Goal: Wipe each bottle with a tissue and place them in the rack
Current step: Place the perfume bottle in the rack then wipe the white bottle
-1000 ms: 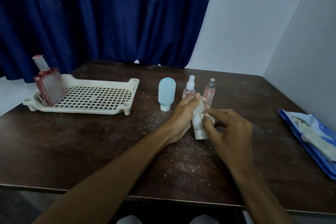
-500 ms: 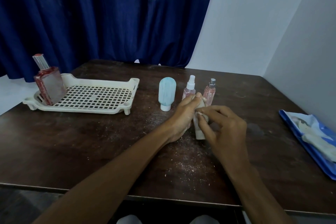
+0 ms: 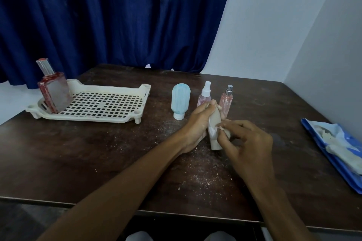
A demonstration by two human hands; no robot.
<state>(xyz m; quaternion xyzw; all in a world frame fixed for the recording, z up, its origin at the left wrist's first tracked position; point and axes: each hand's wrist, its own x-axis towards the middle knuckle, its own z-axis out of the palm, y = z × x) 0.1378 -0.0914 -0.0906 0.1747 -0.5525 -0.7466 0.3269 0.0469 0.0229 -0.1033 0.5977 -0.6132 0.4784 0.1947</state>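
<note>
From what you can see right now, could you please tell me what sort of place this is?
Probably a plain indoor room, perhaps at home: a worn dark table in a corner of bare pale walls, with a blue curtain behind it.

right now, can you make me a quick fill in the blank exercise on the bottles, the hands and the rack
1. The left hand grips the beige bottle while the right hand pinches a ____ against it.
2. The rack holds ____ bottle, the red bottle.
3. The blue bottle stands upside down on its ____ cap.
4. The silver-topped spray bottle stands to the ____ of the white-topped spray bottle.

Missing words: tissue; one; white; right
</note>
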